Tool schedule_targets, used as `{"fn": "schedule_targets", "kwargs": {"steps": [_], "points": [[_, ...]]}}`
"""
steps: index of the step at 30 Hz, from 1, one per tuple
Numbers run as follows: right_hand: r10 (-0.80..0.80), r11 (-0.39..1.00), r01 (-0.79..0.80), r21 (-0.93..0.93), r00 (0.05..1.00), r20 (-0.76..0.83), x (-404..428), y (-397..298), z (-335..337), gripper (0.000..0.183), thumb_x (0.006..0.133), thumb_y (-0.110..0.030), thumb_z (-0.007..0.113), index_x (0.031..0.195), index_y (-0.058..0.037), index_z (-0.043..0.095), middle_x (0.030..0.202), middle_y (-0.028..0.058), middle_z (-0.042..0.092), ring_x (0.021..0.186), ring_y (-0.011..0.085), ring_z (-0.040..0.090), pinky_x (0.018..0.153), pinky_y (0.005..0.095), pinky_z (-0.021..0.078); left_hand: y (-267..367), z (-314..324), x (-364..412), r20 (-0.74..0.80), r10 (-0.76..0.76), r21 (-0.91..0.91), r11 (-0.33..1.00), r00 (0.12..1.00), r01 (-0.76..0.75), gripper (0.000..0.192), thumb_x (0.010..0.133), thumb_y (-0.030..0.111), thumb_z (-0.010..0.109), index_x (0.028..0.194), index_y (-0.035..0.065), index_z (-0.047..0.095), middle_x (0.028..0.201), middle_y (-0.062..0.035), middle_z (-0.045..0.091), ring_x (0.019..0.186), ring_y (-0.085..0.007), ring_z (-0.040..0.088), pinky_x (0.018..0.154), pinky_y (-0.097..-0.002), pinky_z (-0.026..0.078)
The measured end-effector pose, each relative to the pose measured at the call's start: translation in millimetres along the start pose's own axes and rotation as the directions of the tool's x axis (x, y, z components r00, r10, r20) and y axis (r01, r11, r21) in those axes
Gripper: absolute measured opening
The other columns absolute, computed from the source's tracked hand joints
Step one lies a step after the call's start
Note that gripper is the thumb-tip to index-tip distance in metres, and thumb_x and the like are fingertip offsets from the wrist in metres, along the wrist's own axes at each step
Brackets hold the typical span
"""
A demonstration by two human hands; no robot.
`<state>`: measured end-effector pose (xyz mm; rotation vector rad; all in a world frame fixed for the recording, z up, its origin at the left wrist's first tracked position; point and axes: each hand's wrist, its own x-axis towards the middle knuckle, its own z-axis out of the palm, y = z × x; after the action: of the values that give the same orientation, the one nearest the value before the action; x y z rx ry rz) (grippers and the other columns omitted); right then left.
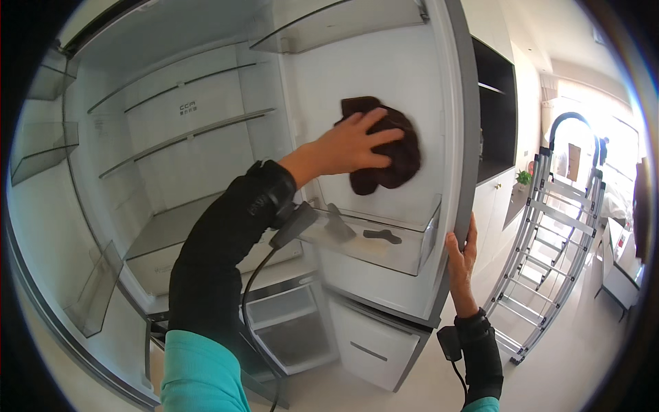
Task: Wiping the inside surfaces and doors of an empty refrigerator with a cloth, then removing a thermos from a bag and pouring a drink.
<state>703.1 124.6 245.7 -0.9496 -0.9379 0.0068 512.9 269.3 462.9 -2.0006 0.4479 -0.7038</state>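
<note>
My left hand [355, 144] presses a crumpled dark brown cloth [404, 159] flat against the white inner panel of the right refrigerator door [314, 98]. Its fingers are spread over the cloth. My right hand [463, 262] grips the grey outer edge of that same door, thumb on the near side and fingers partly hidden behind. Below the cloth, a clear door bin [381, 257] shows a dark shape that may be a reflection. Higher up the panel is another clear door bin [345, 26].
The refrigerator interior [190, 144] has glass shelves. The left door [46, 226] stands open with clear bins. Lower down, a pulled-out drawer [296, 329] and an open lower door [373, 345] show. An aluminium ladder [551, 242] stands at right, near white cabinets [491, 216]. A cable [247, 304] hangs from my left wrist.
</note>
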Motion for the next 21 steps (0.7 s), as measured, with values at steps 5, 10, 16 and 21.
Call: {"fn": "schedule_targets", "kwargs": {"steps": [5, 10, 16, 21], "points": [[-0.033, 0.999, 0.032, -0.031, 0.999, -0.019, 0, 7, -1, 0.070, 0.076, -0.031, 0.059, 0.130, -0.0031, 0.026, 0.124, 0.0174, 0.034, 0.112, 0.0258, 0.038, 0.091, 0.0345, 0.0332, -35, -10, -18, -0.048, -0.213, 0.140, 0.966, 0.976, 0.218, 0.023, 0.059, 0.009, 0.061, 0.080, 0.0173, 0.057, 0.118, -0.0071, 0.042, 0.108, -0.0394, 0.037, 0.086, -0.0448, 0.039], [-0.018, 0.999, 0.016, -0.036, 0.999, -0.033, -3, 10, 1, 0.068, 0.076, -0.030, 0.059, 0.129, -0.0031, 0.027, 0.122, 0.0175, 0.036, 0.112, 0.0263, 0.037, 0.091, 0.0344, 0.0333, -76, 1, -31, -0.269, -0.827, 0.084, 0.491, 0.494, 0.867, 0.040, 0.060, 0.006, 0.057, 0.098, 0.0145, 0.056, 0.114, -0.0155, 0.042, 0.103, -0.0369, 0.042, 0.084, -0.0443, 0.039], [-0.070, 0.988, 0.061, -0.143, 0.996, -0.057, -10, -2, 8, 0.068, 0.074, -0.029, 0.060, 0.128, -0.0026, 0.029, 0.119, 0.0178, 0.037, 0.110, 0.0276, 0.039, 0.090, 0.0355, 0.0343, -73, 8, -13, -0.257, -0.951, -0.261, 0.241, 0.173, 0.935, 0.052, 0.056, 0.007, 0.056, 0.108, 0.0096, 0.054, 0.110, -0.0198, 0.044, 0.097, -0.0382, 0.046, 0.085, -0.0386, 0.040], [-0.096, 0.979, 0.083, -0.187, 0.994, -0.058, -8, -3, 7, 0.070, 0.073, -0.031, 0.062, 0.128, -0.0025, 0.030, 0.116, 0.0183, 0.039, 0.108, 0.0286, 0.040, 0.089, 0.0359, 0.0350, -28, -13, 25, -0.180, -0.876, -0.356, 0.481, 0.446, 0.801, 0.050, 0.056, 0.007, 0.057, 0.105, 0.0022, 0.054, 0.103, -0.0183, 0.048, 0.093, -0.0340, 0.050, 0.081, -0.0344, 0.042]]}}
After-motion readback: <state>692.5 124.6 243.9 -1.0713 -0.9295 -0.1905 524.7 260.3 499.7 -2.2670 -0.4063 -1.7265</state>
